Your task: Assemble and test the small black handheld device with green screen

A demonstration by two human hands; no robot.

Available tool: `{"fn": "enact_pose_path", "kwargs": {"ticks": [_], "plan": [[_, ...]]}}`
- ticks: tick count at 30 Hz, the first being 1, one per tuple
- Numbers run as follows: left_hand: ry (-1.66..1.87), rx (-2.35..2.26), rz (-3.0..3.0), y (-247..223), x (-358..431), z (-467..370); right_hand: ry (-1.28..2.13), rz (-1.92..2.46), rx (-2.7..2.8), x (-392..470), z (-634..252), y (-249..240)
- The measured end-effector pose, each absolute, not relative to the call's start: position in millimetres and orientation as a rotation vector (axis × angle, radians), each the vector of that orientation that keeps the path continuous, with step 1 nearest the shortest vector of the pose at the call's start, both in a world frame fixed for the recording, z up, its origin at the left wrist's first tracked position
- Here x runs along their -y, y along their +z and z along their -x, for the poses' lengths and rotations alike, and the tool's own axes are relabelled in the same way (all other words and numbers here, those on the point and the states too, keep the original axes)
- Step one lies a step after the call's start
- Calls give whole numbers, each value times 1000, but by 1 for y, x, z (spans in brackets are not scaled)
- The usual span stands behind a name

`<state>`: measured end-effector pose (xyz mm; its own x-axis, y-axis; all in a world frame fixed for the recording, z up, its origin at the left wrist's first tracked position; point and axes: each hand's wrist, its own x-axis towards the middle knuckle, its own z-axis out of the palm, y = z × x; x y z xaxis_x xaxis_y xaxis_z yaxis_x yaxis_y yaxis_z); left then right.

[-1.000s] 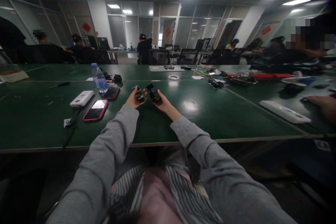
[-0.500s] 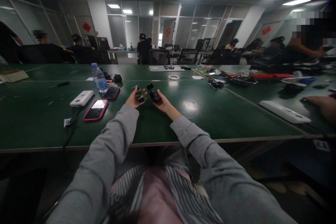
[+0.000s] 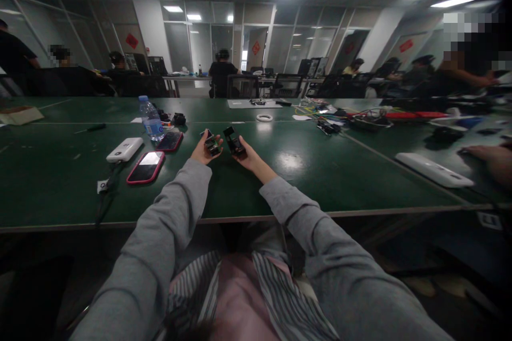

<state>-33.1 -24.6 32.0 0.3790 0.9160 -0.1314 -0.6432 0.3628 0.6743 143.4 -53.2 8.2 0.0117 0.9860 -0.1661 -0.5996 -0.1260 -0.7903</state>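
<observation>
Black device (image 3: 232, 140): in my right grip, over the desk near the middle of my view, tilted; too dark for me to read its small parts.
Desk (image 3: 344, 181): green-topped, spanning my head view beneath both forearms.
White long unit (image 3: 434, 170): lying well to my right, near another person's hand (image 3: 490, 160).
Bottle (image 3: 150, 121): clear with a blue label, standing on my left beyond the phones.
Pink-cased phone (image 3: 144, 170): flat, a pale glare on its upper half.
White block (image 3: 125, 150): just beside that phone, a dark cable at its near end.
Dark phone (image 3: 169, 141): lying between the bottle and my left grip.
Right grip (image 3: 247, 156): closed on the lower end of the device, opened only as wide as its body.
Left grip (image 3: 202, 153): half-curled, fingers a little spread, thumb over the piece it holds; apart from the right.
White ring (image 3: 264, 118): flat, beyond both grips.
Green-and-black part (image 3: 213, 145): cradled in my left grip, its detail too small to tell.
</observation>
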Motion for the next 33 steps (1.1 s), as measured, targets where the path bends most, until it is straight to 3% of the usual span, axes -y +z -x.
{"fn": "enact_pose_path", "kwargs": {"ticks": [24,33], "plan": [[1005,-585,-641,26,18,33,1279,882,830,42,-145,-1],[1011,-535,-643,21,14,33,731,1325,1032,32,-158,-17]]}}
